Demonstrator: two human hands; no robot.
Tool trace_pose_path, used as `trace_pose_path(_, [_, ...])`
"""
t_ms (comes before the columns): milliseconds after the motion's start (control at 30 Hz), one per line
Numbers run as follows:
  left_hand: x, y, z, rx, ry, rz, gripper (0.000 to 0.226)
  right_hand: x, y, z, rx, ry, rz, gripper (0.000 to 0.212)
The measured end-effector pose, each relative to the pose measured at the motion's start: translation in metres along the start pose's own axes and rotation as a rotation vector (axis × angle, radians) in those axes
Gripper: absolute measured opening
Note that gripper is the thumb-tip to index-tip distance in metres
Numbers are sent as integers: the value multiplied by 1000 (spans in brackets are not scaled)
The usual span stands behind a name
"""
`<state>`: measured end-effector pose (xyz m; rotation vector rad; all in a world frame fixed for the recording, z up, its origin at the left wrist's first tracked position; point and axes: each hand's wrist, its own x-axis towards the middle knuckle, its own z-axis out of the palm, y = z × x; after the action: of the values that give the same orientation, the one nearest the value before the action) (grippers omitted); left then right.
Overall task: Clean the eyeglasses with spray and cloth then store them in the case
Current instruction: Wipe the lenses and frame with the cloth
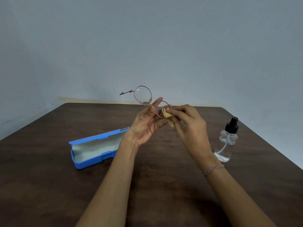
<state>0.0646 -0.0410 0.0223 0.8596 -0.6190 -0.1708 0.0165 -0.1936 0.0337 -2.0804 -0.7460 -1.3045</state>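
Observation:
The round eyeglasses with a thin pink-red frame are held up above the table, tilted. My left hand pinches them near the bridge, palm facing me. My right hand pinches a small tan cloth against the right lens, which the cloth and fingers partly hide. The left lens and one folded temple stick out to the upper left. The blue case lies open on the table to the left, its pale lining showing. A clear spray bottle with a black pump top stands at the right.
Everything sits on a dark brown wooden table whose far edge meets a plain grey wall. A braided bracelet circles my right wrist. The table's right edge slopes down past the bottle.

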Motion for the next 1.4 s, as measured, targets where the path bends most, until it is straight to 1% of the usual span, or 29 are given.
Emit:
trace_pose_path(100, [1,-4,3,37,-1,-49,54,1,2,-3,-15,61,60,22])
trace_pose_path(167, [2,-6,4,53,2,-52,55,1,1,-3,19,71,85,23])
trace_pose_path(267, [2,-6,2,74,21,-29,55,-1,-4,1,106,9,49,24])
trace_pose_path(333, [1,-3,0,55,32,-13,54,-2,-7,4,120,-48,-8,25])
trace_pose_path(400, [0,-1,-2,43,33,-7,54,-2,-5,5,109,-64,-21,26])
trace_pose_path(567, [0,-6,3,81,-39,-57,50,2,6,-2,70,42,107,24])
trace_pose_path(633, [0,-9,5,69,-37,-83,49,2,7,-3,54,60,123,24])
trace_pose_path(700, [0,-10,6,67,-21,-88,51,2,6,-2,71,43,100,25])
trace_pose_path(867, [0,-5,0,65,17,-36,53,0,2,1,132,-93,10,25])
trace_pose_path(933, [-1,-3,-2,57,8,-38,54,1,4,-1,75,-78,5,24])
trace_pose_path(1033, [-1,-5,1,86,-35,-89,51,3,7,-5,-6,-4,22,24])
trace_pose_path(1200, [-2,-7,3,68,-55,-111,42,1,2,-3,42,3,-40,24])
trace_pose_path(1400, [2,-7,0,52,3,-66,51,2,9,-3,21,-18,74,22])
